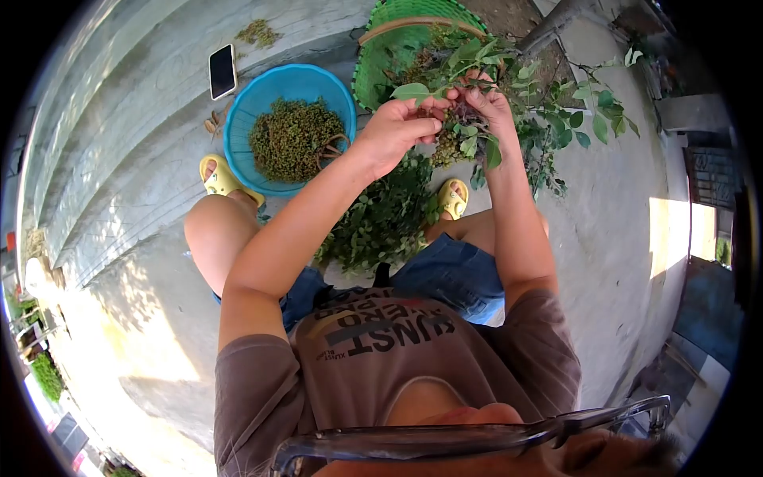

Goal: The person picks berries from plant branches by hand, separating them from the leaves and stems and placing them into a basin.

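In front of me, my right hand (491,105) pinches a leafy branch (469,131) bearing clusters of small green berries. My left hand (395,131) is closed at the same branch, thumb and fingers pressed together among the leaves and berry stems; the exact hold is partly hidden. A blue plastic basin (235,151) to the left holds a heap of green berry clusters (294,141) and a brown looped handle (332,148). Just beyond my hands stands a green woven basket (377,63) with a tan hoop handle, with foliage in and over it.
Cut leafy branches (377,219) lie between my feet, in yellow sandals (453,200). More foliage (548,127) spreads to the right. A phone (222,71) and a small berry pile (257,33) rest on the concrete step (171,87) at left.
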`<state>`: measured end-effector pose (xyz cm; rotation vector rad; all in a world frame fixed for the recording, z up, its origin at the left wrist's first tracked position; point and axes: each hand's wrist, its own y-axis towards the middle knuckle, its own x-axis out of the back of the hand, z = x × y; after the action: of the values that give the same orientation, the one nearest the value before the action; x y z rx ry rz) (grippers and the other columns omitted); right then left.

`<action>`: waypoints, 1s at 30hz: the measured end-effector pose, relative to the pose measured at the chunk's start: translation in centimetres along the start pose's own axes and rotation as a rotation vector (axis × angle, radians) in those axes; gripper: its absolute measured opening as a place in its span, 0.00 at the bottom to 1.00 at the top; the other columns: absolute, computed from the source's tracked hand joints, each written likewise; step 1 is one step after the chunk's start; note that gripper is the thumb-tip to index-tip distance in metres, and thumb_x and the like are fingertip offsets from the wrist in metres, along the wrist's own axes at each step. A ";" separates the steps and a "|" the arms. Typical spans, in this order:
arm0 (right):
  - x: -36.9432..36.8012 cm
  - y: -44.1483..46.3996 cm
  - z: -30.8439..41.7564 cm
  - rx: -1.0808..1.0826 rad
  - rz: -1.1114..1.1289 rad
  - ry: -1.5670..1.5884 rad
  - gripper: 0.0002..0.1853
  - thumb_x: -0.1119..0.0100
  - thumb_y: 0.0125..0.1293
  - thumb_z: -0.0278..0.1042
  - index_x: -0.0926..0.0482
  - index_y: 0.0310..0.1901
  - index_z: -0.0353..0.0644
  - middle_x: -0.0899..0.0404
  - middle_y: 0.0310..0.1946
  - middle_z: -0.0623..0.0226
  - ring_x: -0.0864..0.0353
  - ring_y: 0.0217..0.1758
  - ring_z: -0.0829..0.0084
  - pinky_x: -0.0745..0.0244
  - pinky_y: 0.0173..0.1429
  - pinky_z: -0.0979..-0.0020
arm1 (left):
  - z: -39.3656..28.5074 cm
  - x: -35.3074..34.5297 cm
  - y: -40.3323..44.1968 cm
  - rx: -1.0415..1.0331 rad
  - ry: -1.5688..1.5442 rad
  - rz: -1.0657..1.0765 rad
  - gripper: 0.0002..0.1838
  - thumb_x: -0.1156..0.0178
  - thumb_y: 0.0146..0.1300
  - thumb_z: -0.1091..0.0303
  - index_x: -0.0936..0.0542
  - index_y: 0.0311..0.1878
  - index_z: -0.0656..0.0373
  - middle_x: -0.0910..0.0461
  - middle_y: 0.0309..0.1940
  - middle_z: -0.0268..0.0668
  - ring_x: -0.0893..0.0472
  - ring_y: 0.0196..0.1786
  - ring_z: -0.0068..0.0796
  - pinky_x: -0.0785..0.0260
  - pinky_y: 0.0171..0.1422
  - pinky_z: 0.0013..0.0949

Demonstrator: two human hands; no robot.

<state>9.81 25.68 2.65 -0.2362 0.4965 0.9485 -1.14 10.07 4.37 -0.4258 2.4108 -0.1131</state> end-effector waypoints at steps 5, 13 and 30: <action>0.5 0.1 -0.5 -0.027 0.035 0.144 0.14 0.38 0.58 0.28 0.27 0.46 0.40 0.21 0.38 0.61 0.20 0.41 0.69 0.23 0.46 0.67 | 0.2 -1.3 -0.3 -0.145 0.163 0.002 0.15 0.39 0.56 0.79 0.25 0.47 0.62 0.27 0.35 0.28 0.28 0.37 0.18 0.33 0.43 0.25; -0.5 0.0 -0.6 -0.003 0.068 0.185 0.17 0.34 0.55 0.28 0.28 0.45 0.38 0.24 0.36 0.62 0.26 0.39 0.71 0.28 0.45 0.69 | 1.5 -1.1 0.5 -0.325 0.174 0.016 0.14 0.39 0.54 0.82 0.24 0.45 0.62 0.23 0.43 0.30 0.26 0.43 0.18 0.33 0.50 0.24; -0.9 -0.5 -0.4 -0.033 0.029 0.244 0.20 0.34 0.54 0.29 0.30 0.47 0.36 0.24 0.37 0.58 0.24 0.39 0.68 0.26 0.46 0.67 | 1.2 -0.2 0.4 -0.296 0.417 -0.020 0.09 0.41 0.58 0.76 0.24 0.43 0.63 0.25 0.35 0.27 0.29 0.36 0.13 0.35 0.41 0.21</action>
<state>9.67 24.63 2.72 -0.3782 0.7099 0.9622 -0.35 10.54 3.53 -0.6097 2.8469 0.1659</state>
